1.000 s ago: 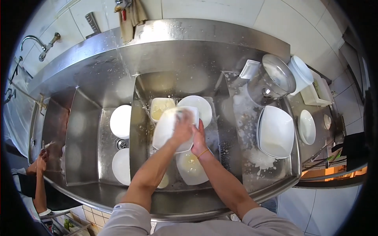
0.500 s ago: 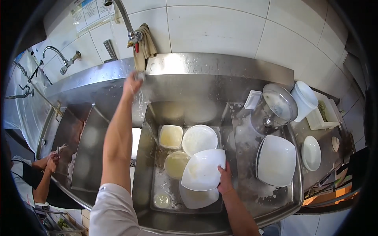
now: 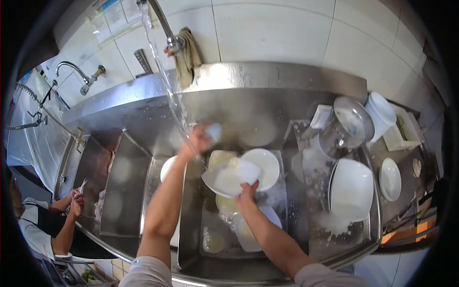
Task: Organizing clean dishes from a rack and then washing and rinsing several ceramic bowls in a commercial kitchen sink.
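While water is streaming down from the tall faucet [image 3: 165, 28], the right hand [image 3: 246, 195] is clamping its fingers on the near rim of a white square plate [image 3: 229, 177], tilting it over the steel sink [image 3: 210, 258]. The left hand [image 3: 196, 139] is closing around a pale sponge [image 3: 213, 131] right in the stream, just above the plate. More white dishes [image 3: 260, 167] are lying below.

bare forearms, short light grey sleeves
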Demonstrator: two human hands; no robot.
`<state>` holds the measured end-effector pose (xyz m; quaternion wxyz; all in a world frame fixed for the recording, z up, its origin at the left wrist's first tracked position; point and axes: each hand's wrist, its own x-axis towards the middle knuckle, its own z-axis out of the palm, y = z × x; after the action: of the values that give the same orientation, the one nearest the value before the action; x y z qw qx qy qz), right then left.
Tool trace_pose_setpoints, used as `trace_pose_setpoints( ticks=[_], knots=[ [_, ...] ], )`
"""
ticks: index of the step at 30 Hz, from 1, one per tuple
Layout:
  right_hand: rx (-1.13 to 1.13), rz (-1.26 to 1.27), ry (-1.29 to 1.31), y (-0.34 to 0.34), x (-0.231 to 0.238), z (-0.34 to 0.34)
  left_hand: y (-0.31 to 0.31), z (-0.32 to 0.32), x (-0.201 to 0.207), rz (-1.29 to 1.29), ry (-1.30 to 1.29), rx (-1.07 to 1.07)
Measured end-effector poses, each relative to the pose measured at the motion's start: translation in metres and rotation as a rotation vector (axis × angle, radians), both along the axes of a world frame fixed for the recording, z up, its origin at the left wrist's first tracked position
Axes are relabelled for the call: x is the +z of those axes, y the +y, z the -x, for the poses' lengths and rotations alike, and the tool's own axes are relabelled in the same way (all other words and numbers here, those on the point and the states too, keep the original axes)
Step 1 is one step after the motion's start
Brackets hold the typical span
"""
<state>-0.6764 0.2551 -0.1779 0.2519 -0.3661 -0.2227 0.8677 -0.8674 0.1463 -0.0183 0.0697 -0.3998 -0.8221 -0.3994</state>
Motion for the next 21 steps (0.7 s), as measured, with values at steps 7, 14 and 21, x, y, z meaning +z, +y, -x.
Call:
trace_pose_setpoints(
  ticks=[7,14,21],
  knots=[
    [0.155,-0.07,0.012,-0.045,0.005,0.024,-0.065,-0.072,-0.197,0.764,-0.206,-0.209],
    [0.241,-0.147,-0.112,0.01,0.003,-0.039,0.042,-0.161,-0.205,0.226,-0.292,-0.455],
    [0.427,-0.061,-0.113,0.075,0.004,-0.104,0.112,-0.212,-0.187,-0.011,-0.095,-0.233]
  ],
)
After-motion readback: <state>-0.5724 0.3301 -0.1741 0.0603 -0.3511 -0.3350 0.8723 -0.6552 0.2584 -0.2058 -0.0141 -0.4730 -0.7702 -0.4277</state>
